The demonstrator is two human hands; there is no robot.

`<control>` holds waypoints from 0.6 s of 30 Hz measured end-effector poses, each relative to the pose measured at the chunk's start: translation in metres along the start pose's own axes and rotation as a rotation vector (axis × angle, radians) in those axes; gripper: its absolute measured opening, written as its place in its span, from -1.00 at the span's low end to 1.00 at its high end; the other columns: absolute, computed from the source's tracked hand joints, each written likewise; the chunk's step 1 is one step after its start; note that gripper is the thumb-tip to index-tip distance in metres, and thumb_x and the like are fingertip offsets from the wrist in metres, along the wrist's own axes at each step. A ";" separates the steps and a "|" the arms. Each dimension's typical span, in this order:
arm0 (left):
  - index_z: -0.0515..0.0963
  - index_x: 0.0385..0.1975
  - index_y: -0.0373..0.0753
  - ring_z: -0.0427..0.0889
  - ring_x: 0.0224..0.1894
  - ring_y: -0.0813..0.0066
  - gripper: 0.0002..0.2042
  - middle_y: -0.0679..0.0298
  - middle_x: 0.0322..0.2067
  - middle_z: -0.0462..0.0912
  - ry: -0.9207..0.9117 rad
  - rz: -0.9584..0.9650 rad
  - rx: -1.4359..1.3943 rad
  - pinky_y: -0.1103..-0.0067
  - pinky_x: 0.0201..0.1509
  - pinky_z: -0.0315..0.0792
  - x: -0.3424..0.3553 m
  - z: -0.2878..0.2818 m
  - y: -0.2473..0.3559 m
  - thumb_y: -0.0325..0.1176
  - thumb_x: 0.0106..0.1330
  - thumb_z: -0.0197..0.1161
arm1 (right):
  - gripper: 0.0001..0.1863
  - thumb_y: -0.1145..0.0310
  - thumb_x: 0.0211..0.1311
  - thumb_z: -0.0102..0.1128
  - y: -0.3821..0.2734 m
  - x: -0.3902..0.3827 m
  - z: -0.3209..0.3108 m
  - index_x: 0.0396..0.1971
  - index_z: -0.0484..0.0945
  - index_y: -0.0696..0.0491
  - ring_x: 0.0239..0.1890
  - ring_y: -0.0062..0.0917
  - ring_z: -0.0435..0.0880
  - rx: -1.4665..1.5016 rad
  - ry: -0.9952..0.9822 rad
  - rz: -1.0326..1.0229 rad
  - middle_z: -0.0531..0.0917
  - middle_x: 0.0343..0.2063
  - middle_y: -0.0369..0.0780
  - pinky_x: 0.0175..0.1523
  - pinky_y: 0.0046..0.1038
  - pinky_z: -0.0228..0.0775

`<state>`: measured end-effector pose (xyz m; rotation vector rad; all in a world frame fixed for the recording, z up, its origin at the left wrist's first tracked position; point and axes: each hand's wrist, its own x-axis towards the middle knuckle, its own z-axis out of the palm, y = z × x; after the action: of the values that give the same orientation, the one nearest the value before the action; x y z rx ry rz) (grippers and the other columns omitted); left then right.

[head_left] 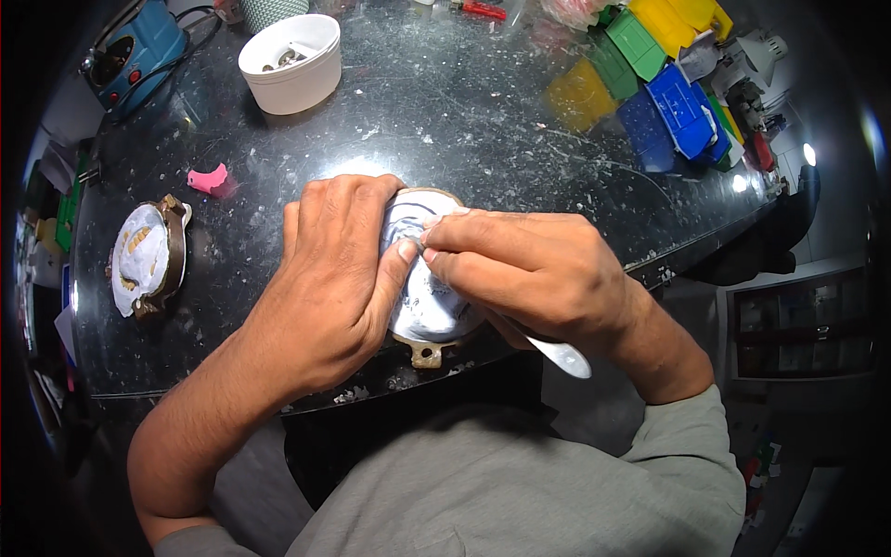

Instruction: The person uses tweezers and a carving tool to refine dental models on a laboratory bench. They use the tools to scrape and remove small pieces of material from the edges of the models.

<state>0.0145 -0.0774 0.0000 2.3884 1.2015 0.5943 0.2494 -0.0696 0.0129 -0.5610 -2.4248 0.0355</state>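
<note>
The left hand (336, 265) lies over the left side of the mold (432, 311), thumb on its white face; whether its fingers grip the rim cannot be told. The right hand (543, 269) is closed around a tool (564, 359), fingertips pinched close to the left thumb above the mold; the tool's pale, rounded end sticks out below that hand. The mold sits at the near edge of the dark table (445, 121), a brass-coloured lug toward the person. To its left, well apart, stands a second mold (148, 255), tilted, with a pink piece (209, 180) beyond it. Farther back are a white bowl (295, 88) with small things inside and, at far left, a blue machine (148, 51). Yellow, green and blue bins (682, 110) stand at far right.
</note>
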 end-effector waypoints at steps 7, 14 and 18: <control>0.29 0.39 -0.44 0.35 0.26 0.03 -0.54 -0.10 0.22 0.40 0.063 0.009 0.032 0.21 0.45 0.18 -0.006 0.006 0.002 -0.24 0.67 -0.03 | -0.84 0.46 0.29 0.41 0.002 -0.006 -0.007 -0.16 0.67 0.13 -0.19 -0.36 0.87 0.127 -0.011 0.111 0.78 -0.16 -0.16 -0.07 -0.41 0.81; 0.21 0.51 -0.49 0.35 0.25 0.01 -0.44 -0.13 0.22 0.36 0.069 0.012 0.041 0.13 0.42 0.20 -0.006 0.010 0.005 -0.26 0.65 -0.01 | -0.82 0.45 0.29 0.46 -0.008 -0.015 0.006 -0.14 0.72 0.12 -0.04 -0.32 0.88 0.083 0.103 0.140 0.82 -0.12 -0.13 0.16 -0.28 0.79; 0.21 0.51 -0.48 0.35 0.25 0.03 -0.44 -0.13 0.22 0.36 0.047 0.016 0.030 0.12 0.41 0.21 -0.004 0.008 0.003 -0.24 0.66 -0.01 | -0.78 0.43 0.27 0.49 -0.007 -0.016 0.009 -0.12 0.72 0.12 0.00 -0.32 0.87 0.080 0.093 0.148 0.83 -0.11 -0.13 0.21 -0.24 0.78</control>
<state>0.0188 -0.0837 -0.0057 2.4243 1.2197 0.6446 0.2523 -0.0815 -0.0024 -0.6890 -2.2771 0.1647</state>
